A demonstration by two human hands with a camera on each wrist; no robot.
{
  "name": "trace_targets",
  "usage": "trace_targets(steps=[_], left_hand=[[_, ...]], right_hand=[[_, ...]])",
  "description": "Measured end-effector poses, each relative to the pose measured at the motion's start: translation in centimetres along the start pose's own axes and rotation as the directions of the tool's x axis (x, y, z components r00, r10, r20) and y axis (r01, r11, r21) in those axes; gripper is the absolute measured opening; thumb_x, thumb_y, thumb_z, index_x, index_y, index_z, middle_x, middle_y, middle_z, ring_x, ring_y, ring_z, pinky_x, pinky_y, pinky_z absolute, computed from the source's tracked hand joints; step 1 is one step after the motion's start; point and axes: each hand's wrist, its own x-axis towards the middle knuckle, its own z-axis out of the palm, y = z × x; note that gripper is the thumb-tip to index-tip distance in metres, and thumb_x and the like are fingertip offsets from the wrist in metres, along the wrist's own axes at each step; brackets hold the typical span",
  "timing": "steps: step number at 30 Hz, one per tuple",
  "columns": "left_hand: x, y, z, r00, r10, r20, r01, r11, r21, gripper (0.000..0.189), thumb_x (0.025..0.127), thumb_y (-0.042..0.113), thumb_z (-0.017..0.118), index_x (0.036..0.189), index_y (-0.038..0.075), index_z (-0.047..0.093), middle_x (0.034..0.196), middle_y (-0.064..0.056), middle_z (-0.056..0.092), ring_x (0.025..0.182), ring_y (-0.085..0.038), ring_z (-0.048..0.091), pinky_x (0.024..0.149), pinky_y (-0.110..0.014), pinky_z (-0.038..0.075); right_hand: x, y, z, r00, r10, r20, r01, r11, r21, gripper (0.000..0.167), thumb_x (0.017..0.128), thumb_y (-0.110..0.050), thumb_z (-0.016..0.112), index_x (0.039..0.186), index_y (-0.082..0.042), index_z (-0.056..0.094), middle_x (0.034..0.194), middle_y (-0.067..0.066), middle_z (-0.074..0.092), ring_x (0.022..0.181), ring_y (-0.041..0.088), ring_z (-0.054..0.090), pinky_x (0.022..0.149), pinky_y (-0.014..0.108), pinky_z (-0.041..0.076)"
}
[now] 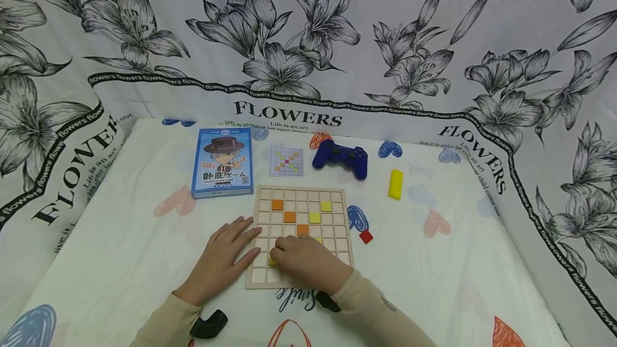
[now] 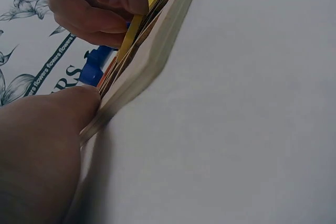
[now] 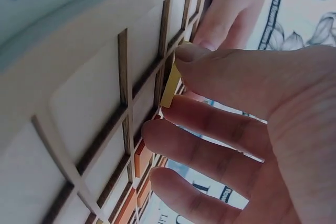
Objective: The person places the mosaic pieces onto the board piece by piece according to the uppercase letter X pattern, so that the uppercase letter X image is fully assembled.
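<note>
A wooden grid board lies on the table cloth. Its cells hold orange tiles and yellow tiles in slanting lines. Over the lower left cells, my right hand pinches a yellow tile between thumb and index finger. That tile stands tilted at the grid, and the other fingers are spread beside it. My left hand rests along the board's left edge, fingers extended and touching the frame. The right hand hides part of the lower cells.
Behind the board are a blue game box, a small pattern card and a blue game controller. To the right lie a yellow block and a red tile. A black object sits by the left sleeve.
</note>
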Motion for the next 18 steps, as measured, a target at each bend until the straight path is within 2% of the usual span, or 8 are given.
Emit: trace_targets(steps=[6, 18], left_hand=[[0.07, 0.12, -0.07, 1.0, -0.007, 0.009, 0.007, 1.0, 0.003, 0.049, 0.094, 0.047, 0.056, 0.137, 0.024, 0.053, 0.149, -0.003, 0.042, 0.142, -0.026, 0.029, 0.116, -0.05, 0.02], [0.04, 0.4, -0.25, 1.0, -0.018, 0.016, 0.018, 1.0, -0.005, 0.048, 0.093, 0.044, 0.058, 0.136, 0.022, 0.054, 0.148, -0.005, 0.043, 0.142, -0.028, 0.03, 0.116, -0.051, 0.019]], right_hand=[[0.09, -0.06, 0.13, 1.0, -0.005, -0.008, 0.005, 1.0, 0.007, 0.015, 0.089, -0.026, 0.067, 0.101, -0.021, 0.061, 0.092, -0.008, 0.056, 0.075, 0.007, 0.049, 0.063, 0.018, 0.044], [0.47, -0.14, -0.03, 0.999, 0.014, 0.046, -0.017, 0.998, 0.057, 0.02, 0.09, -0.027, 0.067, 0.108, -0.021, 0.062, 0.101, -0.007, 0.058, 0.084, 0.008, 0.052, 0.072, 0.019, 0.047]])
